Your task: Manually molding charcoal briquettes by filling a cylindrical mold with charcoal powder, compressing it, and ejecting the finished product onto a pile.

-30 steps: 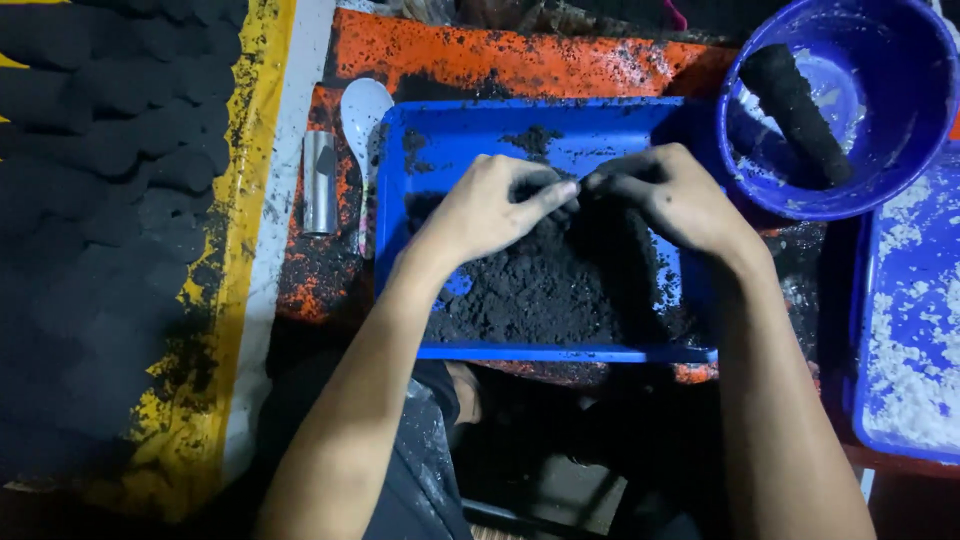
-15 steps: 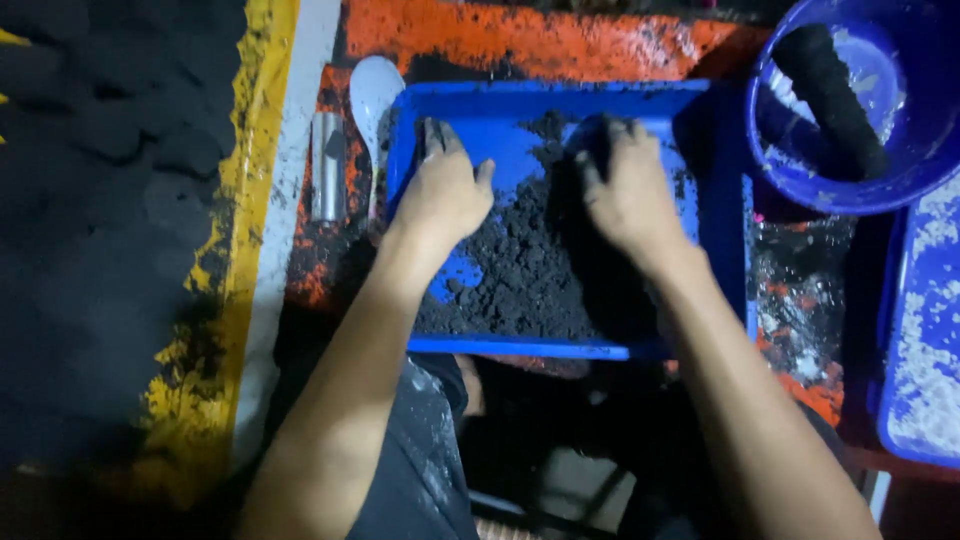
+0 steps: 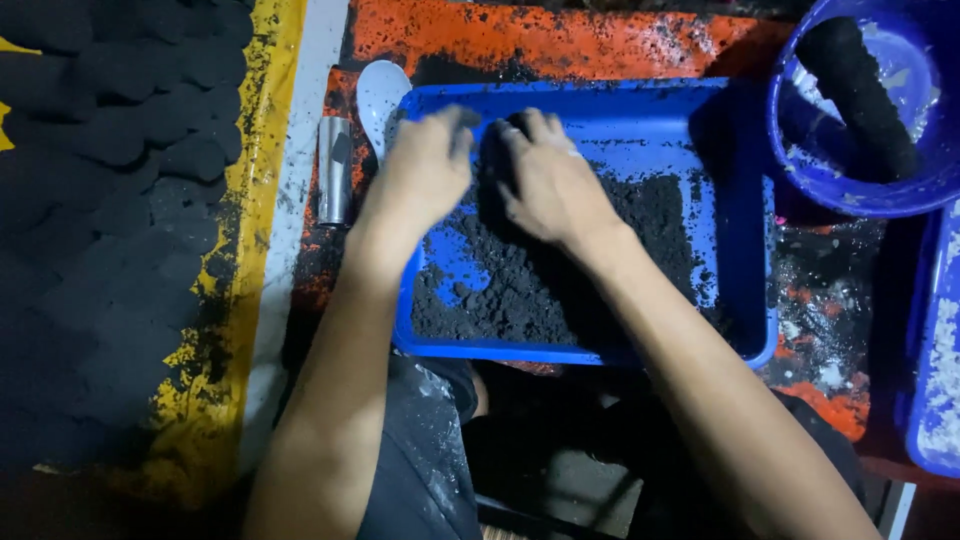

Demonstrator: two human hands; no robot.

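From the head camera, looking straight down, both hands are in the far left part of a shallow blue tray (image 3: pixel 745 230) that holds a bed of black powder (image 3: pixel 560 280). The left hand (image 3: pixel 425 170) lies palm down with its fingers loosely curled and blurred by motion, so whether it pinches any powder cannot be told; the right hand (image 3: pixel 550 180) is spread flat, fingers together, pressing on the dark heap just beside the left one. As a judgement, the work of gathering and kneading the powder is about midway: most of it sits heaped in the near and middle part of the tray, while bare blue patches show at the left, near the left wrist, and along the far and right sides, where only a thin dusting is left to be drawn in. No finished lump shows under the hands. To the left of the tray, touching or almost touching its rim, lie a white spoon (image 3: pixel 380 95) and a short metal tube (image 3: pixel 334 168) on an orange, soot-stained board (image 3: pixel 600 45). Further left, rows of black moulded pieces (image 3: pixel 110 200) cover a yellow sheet (image 3: pixel 250 180). At the upper right a round blue bowl (image 3: pixel 800 150) holds a black roll (image 3: pixel 860 95), and a second blue tray (image 3: pixel 935 380) with white crumbs shows at the right edge. Nothing lies between the hands and the powder; the spoon and tube crowd only the left rim.
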